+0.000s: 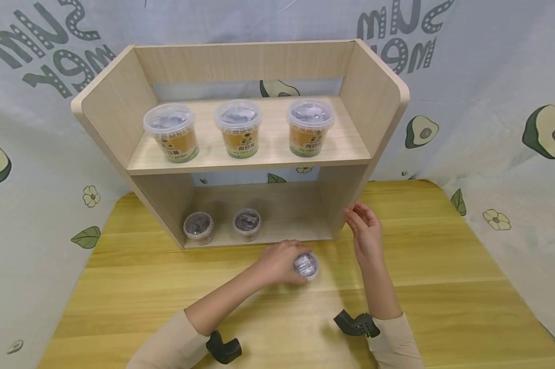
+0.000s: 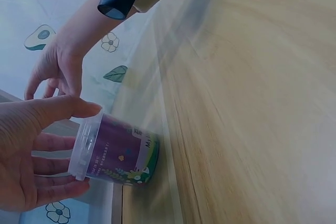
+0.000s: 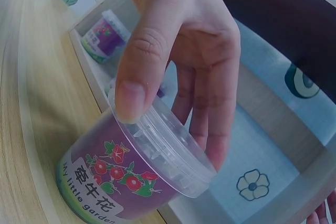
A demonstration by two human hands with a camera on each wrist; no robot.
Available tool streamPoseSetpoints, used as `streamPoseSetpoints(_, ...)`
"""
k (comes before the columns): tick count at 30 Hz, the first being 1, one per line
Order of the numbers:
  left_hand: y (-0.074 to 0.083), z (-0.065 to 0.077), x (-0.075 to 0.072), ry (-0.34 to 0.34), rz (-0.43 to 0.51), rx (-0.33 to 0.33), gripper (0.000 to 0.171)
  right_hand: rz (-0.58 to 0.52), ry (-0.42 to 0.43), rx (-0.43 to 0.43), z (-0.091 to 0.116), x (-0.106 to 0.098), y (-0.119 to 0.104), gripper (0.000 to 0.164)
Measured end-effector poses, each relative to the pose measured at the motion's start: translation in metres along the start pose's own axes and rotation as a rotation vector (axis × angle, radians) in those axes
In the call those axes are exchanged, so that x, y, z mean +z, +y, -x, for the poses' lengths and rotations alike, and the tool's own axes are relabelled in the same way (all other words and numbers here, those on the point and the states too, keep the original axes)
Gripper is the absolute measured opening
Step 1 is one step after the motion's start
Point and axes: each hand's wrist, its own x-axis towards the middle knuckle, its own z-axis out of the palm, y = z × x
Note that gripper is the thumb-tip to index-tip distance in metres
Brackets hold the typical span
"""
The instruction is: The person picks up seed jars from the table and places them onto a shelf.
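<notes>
My left hand (image 1: 284,262) grips a lidded plastic tub (image 1: 306,265) just in front of the shelf unit, its thumb and fingers round the lid. In the left wrist view this tub (image 2: 118,153) has a purple label; the right wrist view shows red flowers and "My little garden" on the tub (image 3: 107,166). My right hand (image 1: 367,233) is at the front edge of the unit's right side panel (image 1: 374,107), fingers loosely bent, fingertips at the wood. Only a few of its fingers (image 3: 323,213) show in the right wrist view.
Two similar tubs, a left one (image 1: 199,227) and a middle one (image 1: 247,224), stand on the lower shelf (image 1: 286,205). Three orange-labelled tubs (image 1: 238,128) line the upper shelf (image 1: 203,164). Everything stands on a wooden table (image 1: 443,287) before a printed cloth (image 1: 489,128).
</notes>
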Motion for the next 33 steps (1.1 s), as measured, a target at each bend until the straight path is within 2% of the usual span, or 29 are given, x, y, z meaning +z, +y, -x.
streamPoseSetpoints(18, 0.0067, -0.0026, 0.0003, -0.034, -0.022, -0.052, 0.067, 0.019, -0.001, -0.008, -0.0010, -0.0010, 0.0011, 0.015)
streamPoseSetpoints(33, 0.0075, -0.0005, 0.0005, -0.014, -0.009, -0.054, 0.069, 0.019, 0.006, 0.009, -0.0023, -0.0002, 0.0013, 0.016)
